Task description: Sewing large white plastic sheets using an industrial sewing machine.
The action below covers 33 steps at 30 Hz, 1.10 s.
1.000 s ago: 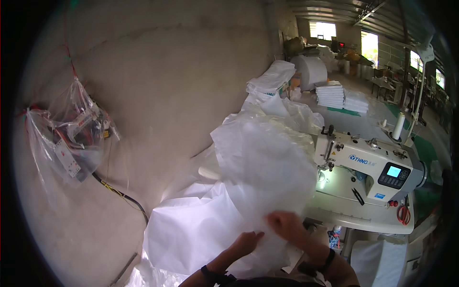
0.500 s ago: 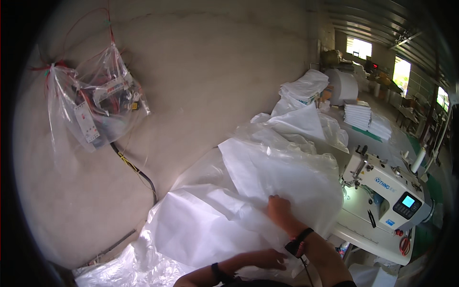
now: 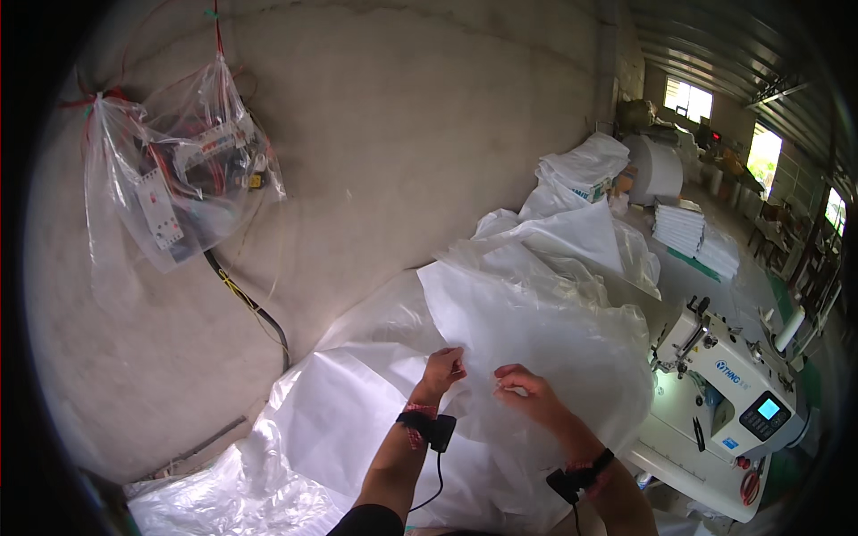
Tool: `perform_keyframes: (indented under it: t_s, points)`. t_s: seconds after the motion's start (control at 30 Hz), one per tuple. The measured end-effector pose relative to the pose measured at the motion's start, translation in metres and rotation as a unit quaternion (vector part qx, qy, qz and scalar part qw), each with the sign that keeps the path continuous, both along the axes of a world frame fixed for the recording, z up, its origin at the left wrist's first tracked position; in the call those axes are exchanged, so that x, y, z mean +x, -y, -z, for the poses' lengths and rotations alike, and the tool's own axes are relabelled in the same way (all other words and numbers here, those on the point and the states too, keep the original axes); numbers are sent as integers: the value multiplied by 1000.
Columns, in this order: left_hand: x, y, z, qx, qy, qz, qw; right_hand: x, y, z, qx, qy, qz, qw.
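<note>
A large, creased white plastic sheet point(image 3: 554, 330) spreads in front of me, with clear plastic film point(image 3: 277, 487) along its edges. My left hand point(image 3: 444, 370) is over the middle of the sheet, thumb and fingers pinched together on a fold of it. Just to its right, my right hand point(image 3: 527, 393) hovers close to the surface, its fingers bent but apart, with nothing visible between them. Both wrists wear dark bands with small black devices and thin cables.
A white sewing machine point(image 3: 733, 375) with a lit panel stands at right. On its table lie black thread snips point(image 3: 698, 434) and red-handled scissors point(image 3: 749, 488). Folded white sacks point(image 3: 679, 230) are stacked behind. Bagged electrical switches point(image 3: 161, 205) hang on the left wall.
My left hand has come up from the lower edge onto the sheet, beside the right. My right hand has loosened from its closed grip. The view has shifted slightly.
</note>
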<state>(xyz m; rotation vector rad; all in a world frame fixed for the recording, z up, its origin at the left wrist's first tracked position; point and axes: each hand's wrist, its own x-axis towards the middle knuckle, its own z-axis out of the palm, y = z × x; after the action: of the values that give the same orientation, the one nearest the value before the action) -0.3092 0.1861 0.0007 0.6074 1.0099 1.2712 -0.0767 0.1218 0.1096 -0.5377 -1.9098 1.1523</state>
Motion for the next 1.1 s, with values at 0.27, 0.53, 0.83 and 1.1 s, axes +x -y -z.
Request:
perform_keyframes:
  t_s: [0.27, 0.53, 0.83, 1.1]
  points:
    - [34, 7, -21, 107, -147, -82, 980, -28, 3, 15, 133, 46, 10, 990]
    - [30, 23, -42, 111, 59, -1, 992, -37, 8, 15, 176, 135, 89, 971]
    - [85, -3, -49, 292, 357, 143, 876, -35, 2, -39, 309, 118, 90, 939]
    - [72, -10, -25, 159, 485, 91, 855, 5, -31, -6, 365, 378, 162, 835]
